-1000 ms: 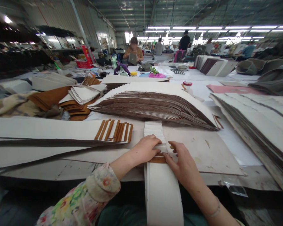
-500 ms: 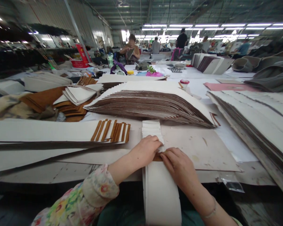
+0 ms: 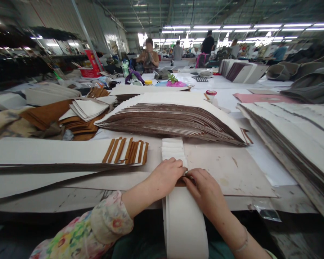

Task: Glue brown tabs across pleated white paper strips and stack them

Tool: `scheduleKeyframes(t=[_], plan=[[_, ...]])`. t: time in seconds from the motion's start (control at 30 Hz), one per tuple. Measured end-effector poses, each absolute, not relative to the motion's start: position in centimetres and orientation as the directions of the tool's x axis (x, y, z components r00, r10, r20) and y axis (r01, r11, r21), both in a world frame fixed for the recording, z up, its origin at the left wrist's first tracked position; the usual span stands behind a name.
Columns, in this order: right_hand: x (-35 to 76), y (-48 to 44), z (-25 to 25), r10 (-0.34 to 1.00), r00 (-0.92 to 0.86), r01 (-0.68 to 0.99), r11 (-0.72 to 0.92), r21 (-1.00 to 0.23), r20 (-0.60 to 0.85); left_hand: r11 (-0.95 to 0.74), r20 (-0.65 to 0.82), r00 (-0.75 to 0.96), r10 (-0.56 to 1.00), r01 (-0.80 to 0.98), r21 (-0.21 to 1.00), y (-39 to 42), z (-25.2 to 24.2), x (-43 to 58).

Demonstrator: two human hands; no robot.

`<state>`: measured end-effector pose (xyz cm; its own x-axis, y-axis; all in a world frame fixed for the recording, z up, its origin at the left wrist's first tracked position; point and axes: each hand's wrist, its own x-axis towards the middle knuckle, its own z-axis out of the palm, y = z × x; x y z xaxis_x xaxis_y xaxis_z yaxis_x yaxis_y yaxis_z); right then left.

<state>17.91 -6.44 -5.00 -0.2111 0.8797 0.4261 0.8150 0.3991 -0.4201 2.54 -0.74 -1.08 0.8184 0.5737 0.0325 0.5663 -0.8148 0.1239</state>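
Note:
A stack of long white strips [image 3: 183,219] runs from the table edge toward me, its far end [image 3: 173,148] lying on a grey board [image 3: 226,169]. My left hand [image 3: 166,177] and my right hand [image 3: 205,189] meet over the stack, fingers curled and pressed on a small brown strip [image 3: 181,182] that shows only as a sliver between them. Several loose brown strips [image 3: 126,151] lie fanned on a white sheet to the left of my left hand.
A large fanned pile of brown-and-white sheets [image 3: 175,118] lies just behind the strips. More sheet piles [image 3: 294,136] line the right side, and tan pieces [image 3: 78,122] sit at left. A red-capped jar [image 3: 211,94] stands further back. Other people [image 3: 148,54] work at distant tables.
My right hand has slid left and closer to my left hand, covering most of the brown strip that showed a second ago. The view has shifted slightly.

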Motion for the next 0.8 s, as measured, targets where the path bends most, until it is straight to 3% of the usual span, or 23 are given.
scheduleKeyframes(t=[0.13, 0.3, 0.47, 0.67, 0.8], plan=[[17.8, -5.9, -5.1, 0.867, -0.136, 0.742, 0.409, -0.531, 0.479, -0.8, 0.023, 0.806, 0.591, 0.583, 0.139, -0.7, -1.2, 2.5], [17.3, -5.5, -5.0, 0.89, -0.174, 0.706, 0.411, -0.577, 0.421, -0.79, 0.044, 0.796, 0.604, 0.59, 0.169, -0.5, -1.9, 2.3], [16.9, -5.5, -4.7, 0.88, -0.254, 0.79, 0.428, -0.44, 0.4, -0.771, 0.086, 0.777, 0.624, 0.595, 0.227, -0.4, -2.3, 2.1], [16.5, -5.2, -4.0, 0.857, -0.352, 0.858, 0.456, -0.237, 0.377, -0.647, 0.091, 0.68, 0.727, 0.636, 0.421, 0.0, -1.8, -0.3], [16.3, -4.9, -3.7, 0.85, -0.41, 0.858, 0.482, -0.174, 0.331, -0.589, 0.084, 0.65, 0.756, 0.618, 0.52, -0.1, -1.8, -1.7]])
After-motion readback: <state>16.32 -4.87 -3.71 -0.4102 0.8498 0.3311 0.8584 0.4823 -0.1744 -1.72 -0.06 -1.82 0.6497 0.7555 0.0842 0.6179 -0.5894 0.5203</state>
